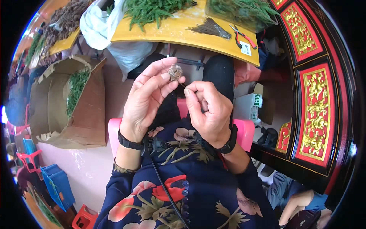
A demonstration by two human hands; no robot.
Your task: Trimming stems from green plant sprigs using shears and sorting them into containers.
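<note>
My left hand [146, 91] is closed on a small brown pine cone [175, 71] with pale tips, held between thumb and fingers. Just below it, my right hand [209, 108] pinches a thin dark wire [183, 86] that runs up to the cone; where the two join is hidden by fingers. Both hands are above my lap, short of the yellow table [160, 36]. On the table lie a bundle of thin brown wires [212, 29] and pliers [244, 39] with red and black handles.
Green needle sprigs [152, 11] and a clear container of greenery [242, 13] stand on the table. A white plastic bag [101, 26] hangs at its left. An open cardboard box [85, 118] sits on the left floor. Carved red-and-gold panels [314, 114] rise at right; another person's hand [297, 204] shows lower right.
</note>
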